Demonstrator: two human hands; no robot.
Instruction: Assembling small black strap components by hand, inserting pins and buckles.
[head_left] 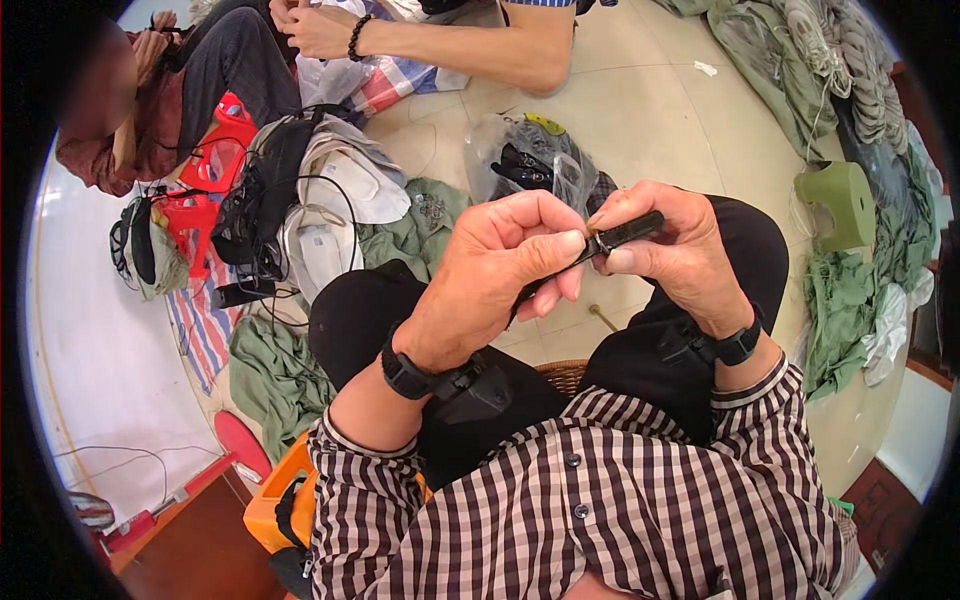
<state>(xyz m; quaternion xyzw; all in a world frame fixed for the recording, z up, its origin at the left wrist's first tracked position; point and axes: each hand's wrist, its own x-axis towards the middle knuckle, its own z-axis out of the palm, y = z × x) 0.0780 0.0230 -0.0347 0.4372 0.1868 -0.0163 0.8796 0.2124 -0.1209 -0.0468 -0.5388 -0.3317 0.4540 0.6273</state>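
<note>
Above my knees, both hands meet at a narrow black strap-like piece point(634, 231). My right hand point(680, 245) is closed, pinching it between thumb and fingers, and its dark end sticks out over the fingers. My left hand point(510, 255) is closed too, thumb against forefinger, on a part of the same piece that runs down past the fingers. Between the two thumbs shows a small shiny spot, too small to name. Past my hands, on the floor, sits a clear plastic bag point(485, 150) with black items inside.
Green cloth point(270, 385) and pale bags with black cords point(330, 190) lie at the left, near a red plastic stool point(228, 140). A green stool point(838, 205) stands at the right beside netting and rope point(805, 60). Another person's forearm point(450, 50) reaches in at the top.
</note>
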